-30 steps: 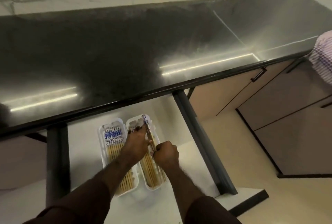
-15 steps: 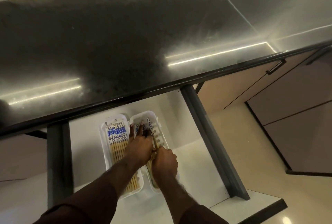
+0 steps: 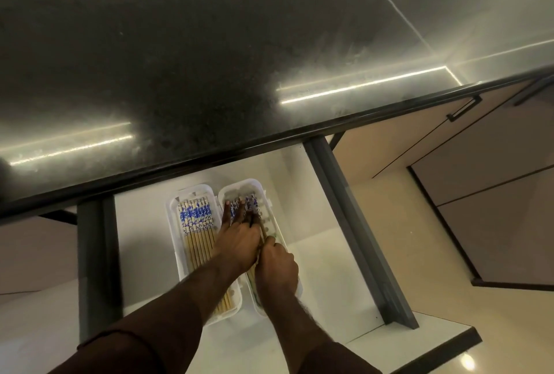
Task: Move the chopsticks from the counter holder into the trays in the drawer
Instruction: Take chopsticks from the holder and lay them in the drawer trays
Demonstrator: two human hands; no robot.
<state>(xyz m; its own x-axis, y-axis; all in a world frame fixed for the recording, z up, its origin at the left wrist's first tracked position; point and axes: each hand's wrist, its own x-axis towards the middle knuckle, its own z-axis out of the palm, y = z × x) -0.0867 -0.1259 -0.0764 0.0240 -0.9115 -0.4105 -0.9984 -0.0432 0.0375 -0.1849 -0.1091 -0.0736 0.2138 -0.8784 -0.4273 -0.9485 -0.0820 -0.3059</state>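
An open white drawer (image 3: 150, 253) is seen below the edge of a dark polished countertop (image 3: 209, 59). Two white plastic trays are set side by side on the drawer floor, long sides touching. The left tray (image 3: 174, 224) is filled with a flat row of wooden chopsticks (image 3: 196, 224), their blue-and-white patterned ends pointed toward the countertop. The right tray (image 3: 263, 194) is partly covered by both hands; a second group of chopsticks (image 3: 251, 203) with the same patterned ends is visible at its far end.

The left hand (image 3: 236, 241) is laid flat over the right tray, its fingers (image 3: 232, 212) extended and pressed down on the chopsticks there. The right hand (image 3: 277, 265) is positioned just beside it, touching it, with the fingers curled around the near part of the chopstick bundle in the right tray; one wooden shaft is seen emerging between the two hands. Dark sleeves (image 3: 144, 340) are visible on both forearms.

Grey drawer rails are located on both sides. Beige cabinet fronts (image 3: 479, 182) with a dark handle (image 3: 464, 108) are located to the right.
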